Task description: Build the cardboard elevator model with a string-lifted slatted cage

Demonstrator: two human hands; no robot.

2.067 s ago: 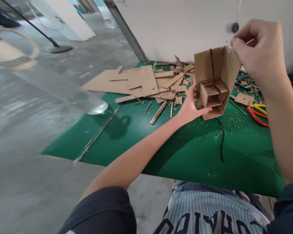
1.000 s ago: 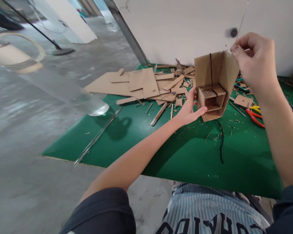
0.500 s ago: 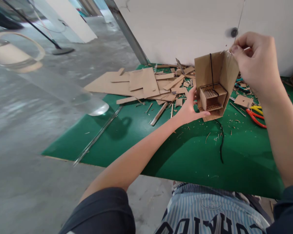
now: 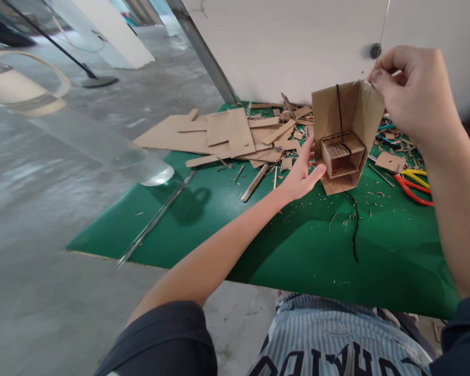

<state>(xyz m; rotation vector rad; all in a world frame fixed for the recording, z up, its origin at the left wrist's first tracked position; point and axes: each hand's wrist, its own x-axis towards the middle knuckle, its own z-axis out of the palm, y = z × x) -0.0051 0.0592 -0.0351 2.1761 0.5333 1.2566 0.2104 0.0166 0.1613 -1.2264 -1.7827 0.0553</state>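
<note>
A small cardboard structure (image 4: pixel 347 138) stands tilted above the table, with tall back panels and a smaller cardboard box (image 4: pixel 339 164) low inside. A black cord (image 4: pixel 340 112) runs from its top edge down to that inner box. My left hand (image 4: pixel 303 175) grips the structure's left side, thumb in front and fingers partly hidden behind. My right hand (image 4: pixel 411 89) is pinched at the upper right corner; what lies between its fingertips is too small to make out. A thin strand (image 4: pixel 384 26) shows just above them.
Cardboard pieces and scraps (image 4: pixel 229 133) lie on the green tabletop (image 4: pixel 172 230) to the left and behind. Red and yellow handled tools (image 4: pixel 413 190) are at right. A loose black cord (image 4: pixel 355 235) lies in front, a clear rod (image 4: pixel 156 216) at left. A white panel (image 4: pixel 290 47) rises behind.
My left thumb has shifted up and back along the structure's lower left edge. My right hand has turned slightly and stays at the upper corner.
</note>
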